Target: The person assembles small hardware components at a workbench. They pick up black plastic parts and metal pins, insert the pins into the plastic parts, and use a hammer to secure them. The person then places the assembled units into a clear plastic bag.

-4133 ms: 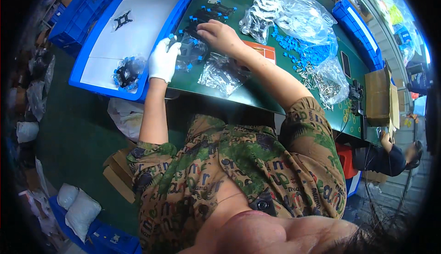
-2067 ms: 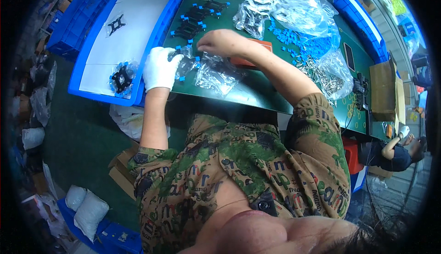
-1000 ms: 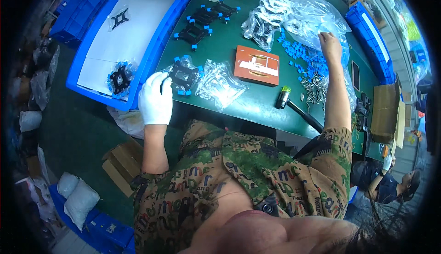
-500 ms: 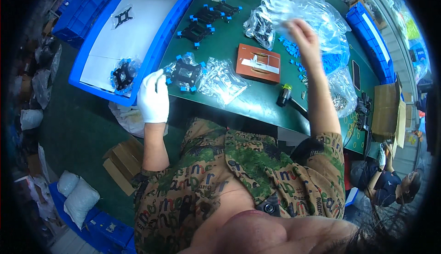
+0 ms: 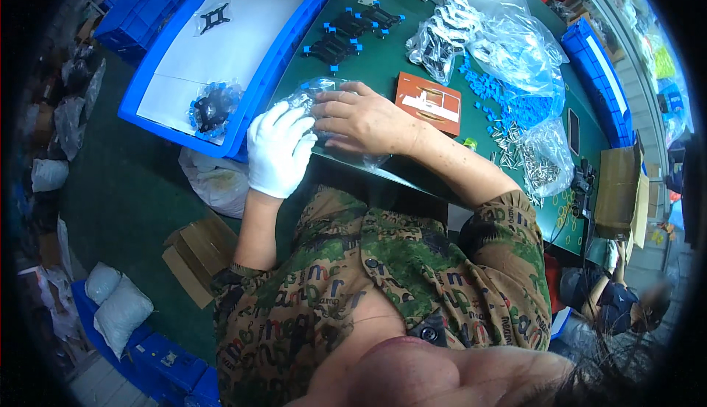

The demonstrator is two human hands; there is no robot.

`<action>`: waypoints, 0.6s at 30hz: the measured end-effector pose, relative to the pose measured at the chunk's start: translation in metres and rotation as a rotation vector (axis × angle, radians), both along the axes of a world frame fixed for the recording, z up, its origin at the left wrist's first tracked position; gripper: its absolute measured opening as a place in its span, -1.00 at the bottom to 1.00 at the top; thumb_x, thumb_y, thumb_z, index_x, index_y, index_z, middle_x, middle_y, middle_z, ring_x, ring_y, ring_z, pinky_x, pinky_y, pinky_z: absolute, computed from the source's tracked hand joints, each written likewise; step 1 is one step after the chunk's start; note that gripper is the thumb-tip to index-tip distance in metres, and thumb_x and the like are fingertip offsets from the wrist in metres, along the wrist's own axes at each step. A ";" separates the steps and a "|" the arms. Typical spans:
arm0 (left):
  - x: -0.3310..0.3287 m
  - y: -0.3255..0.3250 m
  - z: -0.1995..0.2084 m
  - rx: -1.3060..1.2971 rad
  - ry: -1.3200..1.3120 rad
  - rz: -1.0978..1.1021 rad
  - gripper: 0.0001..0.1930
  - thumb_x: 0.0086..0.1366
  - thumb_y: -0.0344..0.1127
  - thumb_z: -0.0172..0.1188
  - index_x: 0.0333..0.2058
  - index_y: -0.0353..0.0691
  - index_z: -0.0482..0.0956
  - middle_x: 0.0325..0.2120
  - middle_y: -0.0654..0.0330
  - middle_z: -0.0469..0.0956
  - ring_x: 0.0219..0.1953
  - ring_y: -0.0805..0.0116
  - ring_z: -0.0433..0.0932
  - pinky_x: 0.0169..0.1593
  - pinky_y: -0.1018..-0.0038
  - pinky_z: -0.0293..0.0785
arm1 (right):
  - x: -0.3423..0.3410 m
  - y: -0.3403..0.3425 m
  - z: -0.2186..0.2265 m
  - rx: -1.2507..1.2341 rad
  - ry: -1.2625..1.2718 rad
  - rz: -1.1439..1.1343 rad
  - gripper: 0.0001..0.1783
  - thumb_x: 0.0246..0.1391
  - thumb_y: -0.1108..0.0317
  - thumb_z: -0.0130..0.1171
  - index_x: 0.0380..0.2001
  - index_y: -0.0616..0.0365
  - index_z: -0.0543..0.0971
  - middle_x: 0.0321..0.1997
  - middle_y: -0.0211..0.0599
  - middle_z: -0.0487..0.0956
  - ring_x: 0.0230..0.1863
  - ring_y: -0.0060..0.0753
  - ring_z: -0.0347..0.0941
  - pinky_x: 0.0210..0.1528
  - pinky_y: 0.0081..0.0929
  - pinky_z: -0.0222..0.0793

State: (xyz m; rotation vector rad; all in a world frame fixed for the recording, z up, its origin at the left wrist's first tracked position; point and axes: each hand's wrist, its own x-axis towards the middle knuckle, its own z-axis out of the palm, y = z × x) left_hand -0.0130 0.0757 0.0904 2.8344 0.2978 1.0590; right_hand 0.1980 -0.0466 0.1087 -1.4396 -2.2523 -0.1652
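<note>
My left hand (image 5: 280,149), in a white glove, is at the table's near left edge with its fingers bent against a clear plastic bag (image 5: 300,98). My bare right hand (image 5: 364,121) reaches across from the right, fingers stretched leftward and a little apart over the same bag. What lies under the two hands is mostly hidden. Farther back are several black X-shaped brackets (image 5: 333,50) with blue end caps. An orange-brown box (image 5: 429,105) rests to the right of my right hand.
A blue-rimmed tray (image 5: 177,139) on the left holds bagged black brackets (image 5: 213,109). At the right are loose blue caps (image 5: 486,87), metal screws (image 5: 508,146), clear bags (image 5: 519,39) and a phone (image 5: 573,126). A co-worker (image 5: 615,296) is at the far lower right.
My right hand has come down leftward from above the clear bags to beside my left hand. My left hand has shifted right. The capped bracket at the near edge is now covered.
</note>
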 end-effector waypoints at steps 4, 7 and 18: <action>-0.003 0.007 -0.008 -0.032 0.070 0.044 -0.65 0.10 -0.31 0.37 -0.09 -0.12 0.66 0.02 0.13 0.59 0.18 0.02 0.44 0.24 0.05 0.31 | 0.004 -0.016 0.009 -0.054 -0.060 -0.088 -0.51 0.19 0.00 0.28 0.12 -0.08 0.57 0.28 -0.32 0.50 0.42 -0.19 0.30 0.44 0.03 0.13; -0.005 0.006 0.003 -0.051 0.077 0.011 -0.61 0.05 -0.29 0.40 -0.09 -0.12 0.66 0.07 0.10 0.56 0.20 -0.01 0.43 0.25 0.03 0.30 | 0.006 -0.028 0.011 -0.085 -0.106 -0.156 -0.52 0.20 0.02 0.26 0.15 -0.10 0.57 0.31 -0.31 0.48 0.44 -0.21 0.28 0.49 0.08 0.06; -0.009 0.015 -0.005 0.047 -0.013 -0.008 -0.74 0.05 -0.42 0.36 -0.22 -0.11 0.69 0.11 0.11 0.54 0.23 -0.01 0.41 0.28 0.01 0.29 | 0.006 -0.007 0.003 -0.021 -0.059 -0.144 -0.59 0.15 0.38 0.24 0.09 -0.08 0.59 0.27 -0.41 0.54 0.44 -0.30 0.31 0.51 0.09 0.05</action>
